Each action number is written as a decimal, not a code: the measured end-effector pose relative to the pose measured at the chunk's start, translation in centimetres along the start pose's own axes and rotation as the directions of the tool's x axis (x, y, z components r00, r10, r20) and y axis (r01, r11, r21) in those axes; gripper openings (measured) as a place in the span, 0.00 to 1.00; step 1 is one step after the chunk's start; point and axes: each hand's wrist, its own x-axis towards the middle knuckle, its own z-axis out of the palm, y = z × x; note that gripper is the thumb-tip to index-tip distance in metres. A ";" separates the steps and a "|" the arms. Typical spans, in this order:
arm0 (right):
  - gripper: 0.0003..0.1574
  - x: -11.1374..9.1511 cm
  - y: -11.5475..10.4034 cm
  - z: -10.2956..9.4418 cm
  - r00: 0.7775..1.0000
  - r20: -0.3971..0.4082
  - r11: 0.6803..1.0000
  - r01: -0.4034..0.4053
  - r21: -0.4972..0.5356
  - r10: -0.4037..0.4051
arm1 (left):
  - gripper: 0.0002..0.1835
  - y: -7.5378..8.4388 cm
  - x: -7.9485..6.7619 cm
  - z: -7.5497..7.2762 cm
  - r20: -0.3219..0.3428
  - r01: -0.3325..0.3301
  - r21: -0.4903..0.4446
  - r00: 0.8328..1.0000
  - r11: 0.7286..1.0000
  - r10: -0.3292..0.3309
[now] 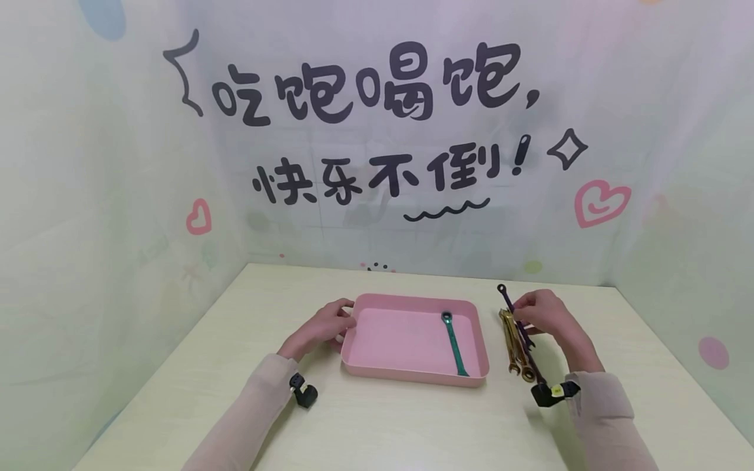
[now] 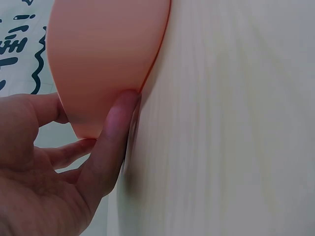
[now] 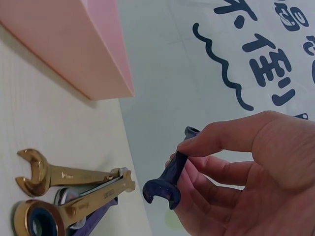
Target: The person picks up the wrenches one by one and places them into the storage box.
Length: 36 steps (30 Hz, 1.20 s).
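My left hand [image 1: 323, 326] grips the left end of a shallow pink tray [image 1: 394, 343], its thumb low on the wall and fingers around the corner in the left wrist view. Inside the tray, toward its right end, lies a green ratchet wrench [image 1: 453, 343]. To the right of the tray, my right hand [image 1: 550, 317] pinches a dark blue wrench [image 3: 172, 174] between thumb and fingers, its open jaw end pointing down toward me. Beside that hand lies a small pile of wrenches, with gold wrenches [image 3: 74, 176] on top and a purple wrench [image 3: 101, 216] partly hidden below.
The pale wood table [image 1: 412, 432] carries the tray and the pile. A printed cloth backdrop [image 1: 377, 235] rises behind the table's far edge, with cloth at both sides. Black wrist cameras [image 1: 550, 394] sit on both sleeves.
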 end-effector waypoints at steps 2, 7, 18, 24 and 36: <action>0.22 -0.1 -0.3 0.0 1.000 0.000 1.000 0.004 0.007 -0.004 | 0.30 0.1 0.1 0.0 -0.001 0.003 -0.002 1.000 1.000 -0.003; 0.22 -0.2 -1.0 0.1 1.000 -0.002 1.000 -0.002 0.012 0.002 | 0.30 0.1 0.2 0.0 0.003 0.005 -0.001 1.000 1.000 -0.005; 0.22 -0.3 -1.6 0.6 0.999 -0.017 0.999 0.041 0.032 -0.040 | 0.31 -0.1 0.2 0.1 0.000 -0.002 -0.009 1.000 1.000 0.002; 0.21 -0.6 -2.0 0.7 0.997 -0.024 0.997 0.072 0.026 -0.071 | 0.31 -0.1 0.1 0.1 0.001 0.003 -0.008 1.000 1.000 -0.003; 0.19 -0.8 -3.1 1.3 0.996 -0.028 0.996 0.090 -0.003 -0.090 | 0.31 -0.1 0.0 0.0 -0.005 -0.008 0.005 1.000 1.000 0.008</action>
